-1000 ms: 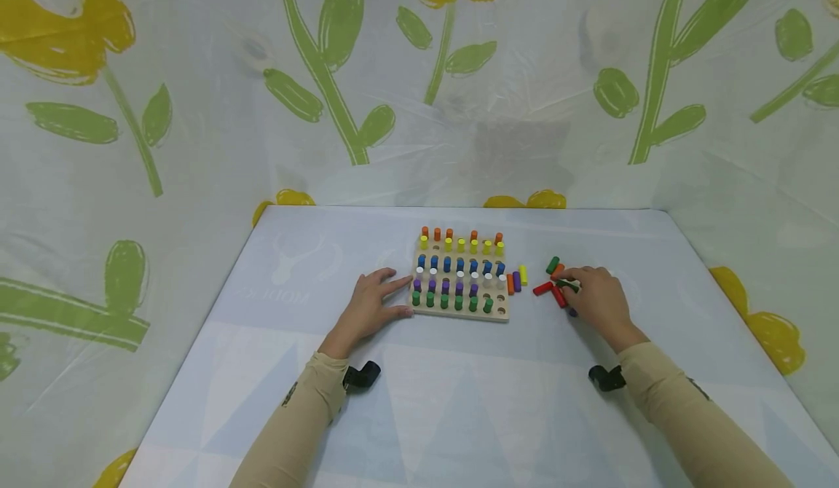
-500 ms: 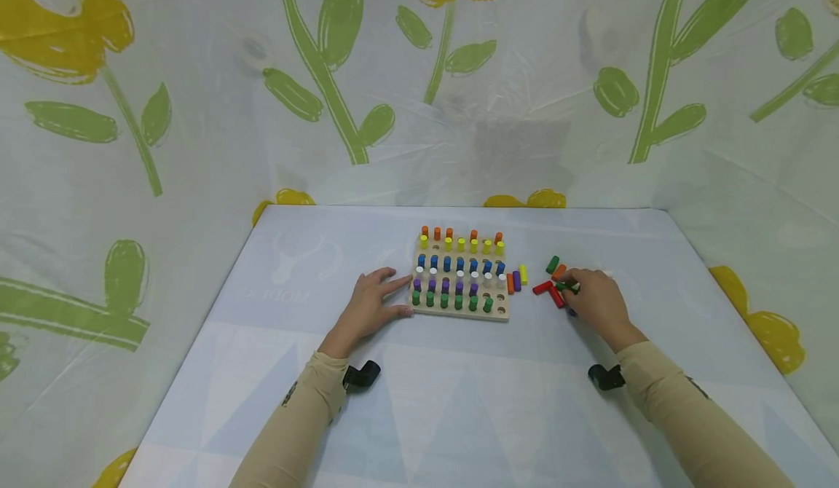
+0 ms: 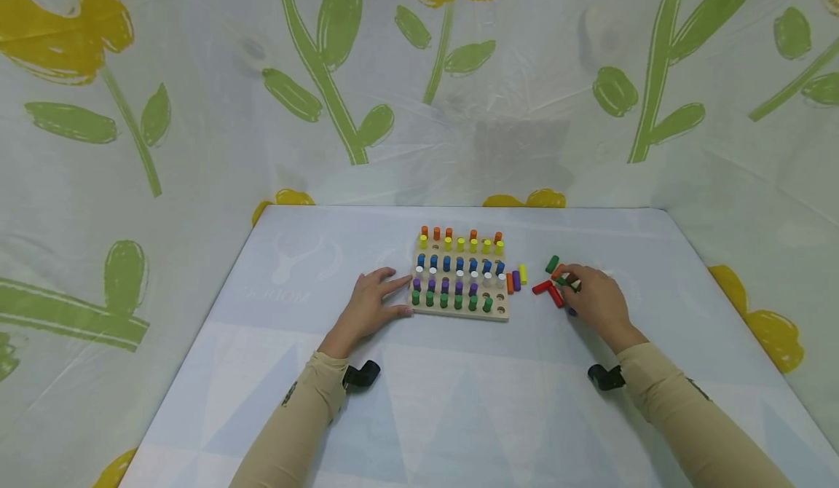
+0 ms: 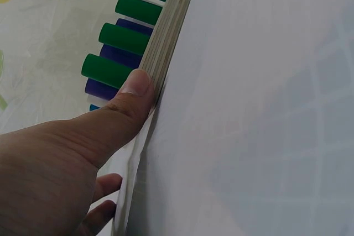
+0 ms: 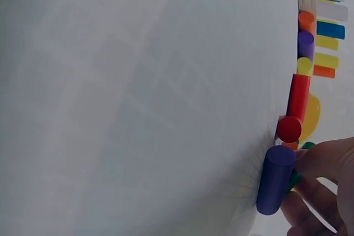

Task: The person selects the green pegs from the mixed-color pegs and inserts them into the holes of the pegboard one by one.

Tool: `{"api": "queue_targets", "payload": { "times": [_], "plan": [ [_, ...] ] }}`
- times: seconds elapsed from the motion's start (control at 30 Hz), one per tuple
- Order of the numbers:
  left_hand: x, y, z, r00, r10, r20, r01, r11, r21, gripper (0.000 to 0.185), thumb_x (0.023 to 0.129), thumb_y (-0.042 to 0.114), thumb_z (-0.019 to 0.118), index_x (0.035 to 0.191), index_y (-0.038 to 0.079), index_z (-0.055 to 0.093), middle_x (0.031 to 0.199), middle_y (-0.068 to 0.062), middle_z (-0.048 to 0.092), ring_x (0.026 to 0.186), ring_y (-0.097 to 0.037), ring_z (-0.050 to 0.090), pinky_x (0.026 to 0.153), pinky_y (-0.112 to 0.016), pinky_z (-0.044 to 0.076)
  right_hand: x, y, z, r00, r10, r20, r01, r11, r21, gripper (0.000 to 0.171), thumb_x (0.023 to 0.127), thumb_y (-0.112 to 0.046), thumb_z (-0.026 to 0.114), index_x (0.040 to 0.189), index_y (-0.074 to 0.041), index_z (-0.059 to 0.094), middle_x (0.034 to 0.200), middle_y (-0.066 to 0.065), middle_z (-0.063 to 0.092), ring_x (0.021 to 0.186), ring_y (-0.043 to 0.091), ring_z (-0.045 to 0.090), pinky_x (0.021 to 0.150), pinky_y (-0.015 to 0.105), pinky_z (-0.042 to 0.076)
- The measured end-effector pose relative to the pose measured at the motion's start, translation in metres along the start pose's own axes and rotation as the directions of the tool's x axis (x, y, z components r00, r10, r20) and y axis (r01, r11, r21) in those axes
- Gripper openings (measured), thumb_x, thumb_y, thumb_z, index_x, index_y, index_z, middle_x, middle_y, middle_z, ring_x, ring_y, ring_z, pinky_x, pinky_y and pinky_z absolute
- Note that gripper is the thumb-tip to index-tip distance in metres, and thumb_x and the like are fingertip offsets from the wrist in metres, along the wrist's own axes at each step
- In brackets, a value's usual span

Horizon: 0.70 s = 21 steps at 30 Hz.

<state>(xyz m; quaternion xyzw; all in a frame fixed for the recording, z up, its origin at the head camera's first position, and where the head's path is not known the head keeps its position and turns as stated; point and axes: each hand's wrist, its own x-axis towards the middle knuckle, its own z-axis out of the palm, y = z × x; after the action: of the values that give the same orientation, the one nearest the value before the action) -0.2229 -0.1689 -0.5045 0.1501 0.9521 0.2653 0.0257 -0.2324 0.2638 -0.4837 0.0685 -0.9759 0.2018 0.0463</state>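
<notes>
A wooden pegboard (image 3: 459, 313) holds rows of orange, yellow, blue, white, purple and green pegs standing upright. My left hand (image 3: 371, 306) rests at its left side, fingers spread, the thumb touching the front corner. The left wrist view shows that thumb against the board's layered edge (image 4: 166, 42). Right of the board, my right hand (image 3: 598, 300) pinches a green peg (image 3: 561, 282) amid loose pegs. In the right wrist view a dark purple peg (image 5: 275, 181) stands in front of the fingers and partly hides the green peg (image 5: 294, 179).
Two red pegs (image 3: 542, 287), another green peg (image 3: 553, 263) and an orange peg (image 3: 558, 271) lie by the right hand. Beside the board's right edge are loose orange, purple (image 3: 516, 281) and yellow (image 3: 522, 274) pegs. Flower-patterned sheeting (image 3: 524, 160) surrounds the table (image 3: 459, 400).
The right hand's fingers have shifted slightly around the green peg, whose angle has changed. One red peg has moved slightly left. The left hand and the board have stayed put.
</notes>
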Motion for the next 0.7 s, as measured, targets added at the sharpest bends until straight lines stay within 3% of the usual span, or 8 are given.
{"api": "queue_targets", "payload": {
  "times": [0.23, 0.7],
  "plan": [
    [0.0007, -0.0018, 0.0012, 1.000, -0.001, 0.005, 0.001, 1.000, 0.006, 0.071, 0.086, 0.045, 0.079, 0.150, 0.025, 0.054, 0.156, -0.015, 0.042, 0.149, -0.035, 0.030, 0.124, -0.059, 0.008, -0.0003, -0.0020, -0.0008, 1.000, -0.002, -0.018, 0.002, 1.000, 0.005, 0.037, 0.095, -0.013, 0.066, 0.130, -0.002, 0.064, 0.108, 0.020, 0.069, 0.080, 0.027, 0.064, 0.053, 0.028, 0.050],
    [0.0024, -0.0050, 0.0033, 1.000, -0.006, 0.015, 0.006, 1.000, 0.009, 0.072, 0.087, 0.046, 0.078, 0.150, 0.026, 0.052, 0.157, -0.015, 0.040, 0.149, -0.035, 0.029, 0.125, -0.058, 0.007, -0.0037, -0.0081, 0.0002, 0.993, -0.022, -0.115, 0.027, 0.999, 0.046, 0.028, 0.095, -0.011, 0.067, 0.121, -0.001, 0.067, 0.105, 0.019, 0.069, 0.091, 0.034, 0.065, 0.066, 0.043, 0.058]
  ]
}}
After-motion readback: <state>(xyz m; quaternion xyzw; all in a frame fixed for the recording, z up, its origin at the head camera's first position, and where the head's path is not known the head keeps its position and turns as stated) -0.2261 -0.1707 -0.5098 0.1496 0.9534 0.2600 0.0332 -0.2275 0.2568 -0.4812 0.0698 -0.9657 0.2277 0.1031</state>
